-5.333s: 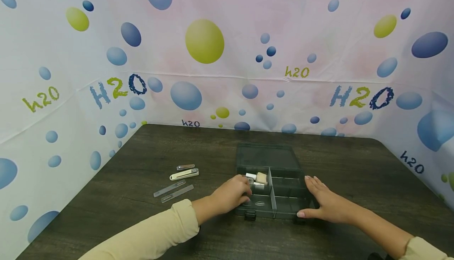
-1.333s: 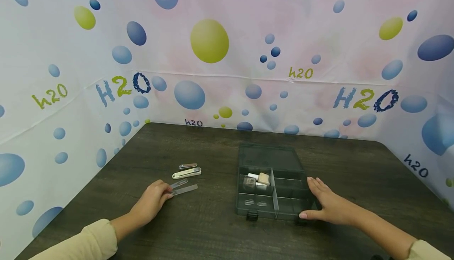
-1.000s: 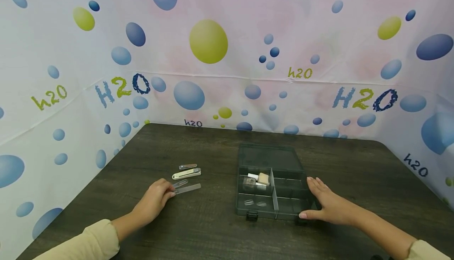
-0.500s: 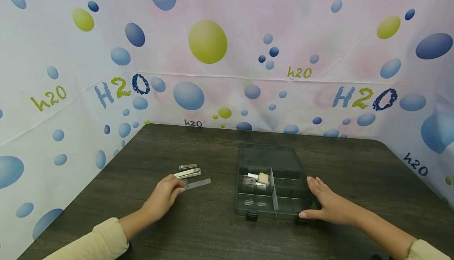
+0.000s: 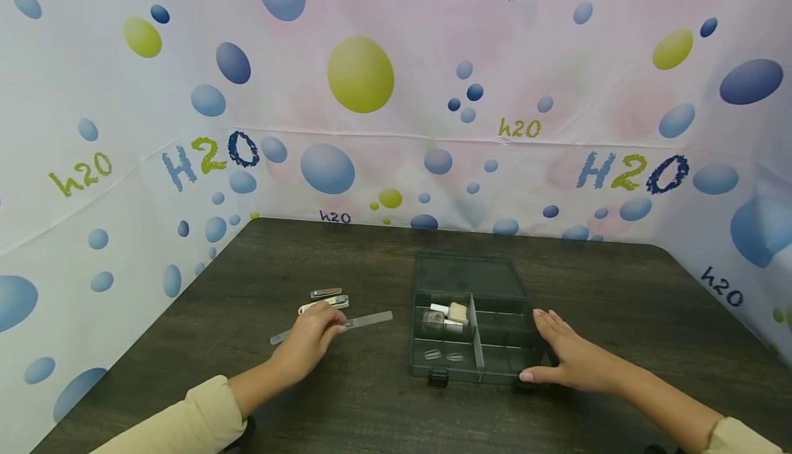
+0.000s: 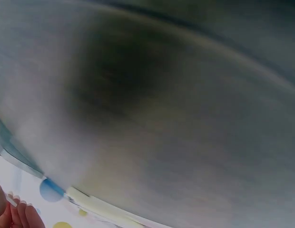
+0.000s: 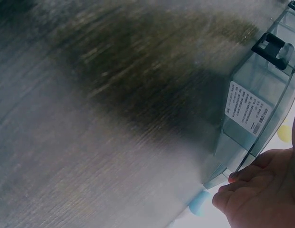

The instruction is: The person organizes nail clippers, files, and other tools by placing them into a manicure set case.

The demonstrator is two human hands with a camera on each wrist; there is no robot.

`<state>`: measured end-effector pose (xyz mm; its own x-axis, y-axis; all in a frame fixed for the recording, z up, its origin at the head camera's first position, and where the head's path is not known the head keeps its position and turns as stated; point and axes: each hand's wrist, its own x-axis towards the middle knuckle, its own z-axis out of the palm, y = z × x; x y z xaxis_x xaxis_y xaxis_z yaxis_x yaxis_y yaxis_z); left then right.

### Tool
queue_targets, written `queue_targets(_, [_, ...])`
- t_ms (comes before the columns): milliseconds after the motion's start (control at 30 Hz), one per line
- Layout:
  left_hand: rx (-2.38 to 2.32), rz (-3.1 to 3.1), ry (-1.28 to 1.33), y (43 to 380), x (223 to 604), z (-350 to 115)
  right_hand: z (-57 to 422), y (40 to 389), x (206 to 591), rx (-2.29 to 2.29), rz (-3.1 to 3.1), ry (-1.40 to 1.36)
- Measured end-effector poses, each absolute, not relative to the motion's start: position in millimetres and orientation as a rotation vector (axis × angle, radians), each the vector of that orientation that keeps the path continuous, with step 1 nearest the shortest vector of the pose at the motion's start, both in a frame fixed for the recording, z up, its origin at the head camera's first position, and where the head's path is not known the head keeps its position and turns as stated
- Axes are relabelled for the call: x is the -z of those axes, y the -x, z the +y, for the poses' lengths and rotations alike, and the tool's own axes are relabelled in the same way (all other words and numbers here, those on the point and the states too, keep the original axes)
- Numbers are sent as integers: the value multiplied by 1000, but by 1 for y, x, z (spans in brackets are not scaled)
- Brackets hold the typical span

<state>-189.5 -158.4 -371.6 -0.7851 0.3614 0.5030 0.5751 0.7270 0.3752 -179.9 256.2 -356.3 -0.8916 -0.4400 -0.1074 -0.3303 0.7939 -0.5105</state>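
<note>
Head view: the left hand (image 5: 309, 341), left of center in the lower half of the frame, pinches one end of a clear strip (image 5: 370, 320) between thumb and fingers. The strip's free end points right, toward the box (image 5: 510, 358) but apart from it. A second strip (image 5: 280, 338) lies on the counter (image 5: 383, 413), partly hidden by the left hand. Just above the hand lie a cream clipper (image 5: 326, 302), partly covered, and a smaller clipper (image 5: 326, 293). The box stands right of center, its lid (image 5: 467, 275) laid back. Its upper left compartment contains a beige-bodied bottle (image 5: 458, 313), a grayish bottle (image 5: 433, 320) and white caps; the lower left one contains two small clear pieces (image 5: 454, 357). The right hand (image 5: 572, 358) grips nothing, its fingers extended against the box's right side and its thumb at the lower right corner.

Left wrist view: blurred counter surface fills most of the frame. Fingertips show at lower left with a pale end between them; the cream clipper is at the bottom edge.

Right wrist view: the box occupies the right side, showing a black latch (image 7: 272, 50) and a printed label (image 7: 248, 108). The right hand, at lower right, touches its corner.
</note>
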Motion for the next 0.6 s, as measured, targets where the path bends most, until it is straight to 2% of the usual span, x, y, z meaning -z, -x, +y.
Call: queue_targets(600, [860,-2496,878,185,362,-116,255,178,355,711,2766,590])
